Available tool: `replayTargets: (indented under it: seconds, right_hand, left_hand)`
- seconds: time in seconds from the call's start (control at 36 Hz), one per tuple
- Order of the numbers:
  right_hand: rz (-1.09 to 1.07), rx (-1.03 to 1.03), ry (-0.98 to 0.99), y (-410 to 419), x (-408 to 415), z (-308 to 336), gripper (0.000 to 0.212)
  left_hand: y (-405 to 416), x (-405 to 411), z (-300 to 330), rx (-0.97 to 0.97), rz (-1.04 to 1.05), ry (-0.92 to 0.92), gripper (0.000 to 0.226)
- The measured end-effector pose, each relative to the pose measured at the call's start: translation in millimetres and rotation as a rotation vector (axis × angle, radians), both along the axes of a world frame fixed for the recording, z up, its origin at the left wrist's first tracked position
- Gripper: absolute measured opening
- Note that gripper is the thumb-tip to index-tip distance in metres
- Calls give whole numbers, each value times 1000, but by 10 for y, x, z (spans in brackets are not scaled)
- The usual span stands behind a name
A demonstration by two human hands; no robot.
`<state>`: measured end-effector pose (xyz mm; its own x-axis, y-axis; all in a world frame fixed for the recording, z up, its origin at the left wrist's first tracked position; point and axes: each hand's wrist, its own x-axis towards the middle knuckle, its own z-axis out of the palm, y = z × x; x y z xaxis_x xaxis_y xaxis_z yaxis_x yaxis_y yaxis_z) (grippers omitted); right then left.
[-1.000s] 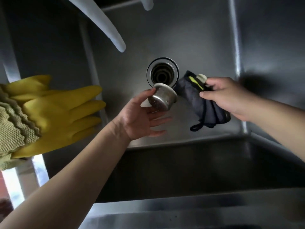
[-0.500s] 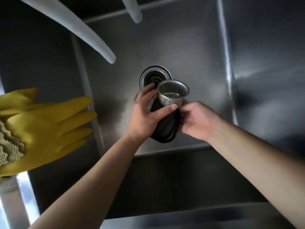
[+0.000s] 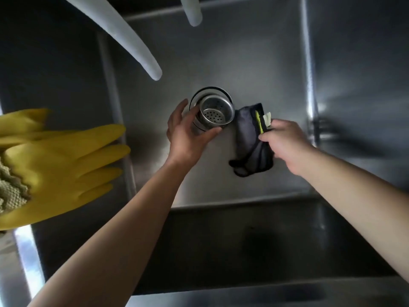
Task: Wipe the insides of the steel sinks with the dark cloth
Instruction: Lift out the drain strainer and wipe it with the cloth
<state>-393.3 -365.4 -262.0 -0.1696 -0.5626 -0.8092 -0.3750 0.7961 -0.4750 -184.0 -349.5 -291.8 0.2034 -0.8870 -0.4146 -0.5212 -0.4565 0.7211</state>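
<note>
I look down into a deep steel sink (image 3: pixel 254 63). My left hand (image 3: pixel 188 136) grips a perforated steel strainer basket (image 3: pixel 215 114), mouth up, right over the round drain hole (image 3: pixel 210 91) in the sink floor. My right hand (image 3: pixel 285 142) holds the folded dark cloth (image 3: pixel 250 138), which has a yellow-green tag and hangs just right of the strainer. The cloth and the strainer are apart.
A yellow rubber glove (image 3: pixel 66 165) and a pale woven cloth (image 3: pixel 11 191) drape over the divider on the left. Two white tap spouts (image 3: pixel 124 38) reach in from the top. A second basin (image 3: pixel 365 74) lies to the right. The sink's front rim (image 3: pixel 243 293) runs along the bottom.
Half a second ago the cloth was pressed against the strainer's underside. Now my right hand has drawn the cloth off to the right, and my left hand has lowered the strainer over the drain.
</note>
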Motion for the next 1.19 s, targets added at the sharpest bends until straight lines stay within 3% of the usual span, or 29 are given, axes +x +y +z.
replayTargets:
  seconds: [0.06, 0.14, 0.22, 0.28, 0.36, 0.5, 0.69, 0.89, 1.0, 1.19]
  right_hand:
    - [225, -139, 240, -9, -6, -5, 23]
    - [386, -349, 320, -26, 63, 41, 54]
    - [380, -479, 115, -84, 213, 84, 65]
    - [429, -437, -16, -143, 324, 108, 86]
    - [530, -395, -53, -278, 470, 62, 106]
    - [660, -399, 88, -483, 691, -88, 94]
    - [588, -304, 58, -656, 854, -310, 79]
    - [890, -446, 327, -604, 1021, -419, 65]
    - [979, -499, 419, -551, 1076, -472, 70]
    - [983, -496, 367, -507, 981, -577, 79]
  left_hand:
    - [12, 16, -71, -10, 5, -6, 70]
    - [24, 34, -133, -45, 2, -13, 72]
    - [18, 52, -163, -80, -35, -16, 70]
    - [9, 66, -170, -96, -81, -37, 68]
    - [-12, 89, -173, -115, -141, -76, 67]
    - [-82, 124, -234, -127, -127, -118, 71]
    - [-104, 215, -422, -79, -138, -161, 77]
    - [71, 338, -534, 107, -254, -451, 116]
    - [240, 439, -529, 202, -296, -521, 120]
    - [316, 486, -538, 261, -317, -503, 121]
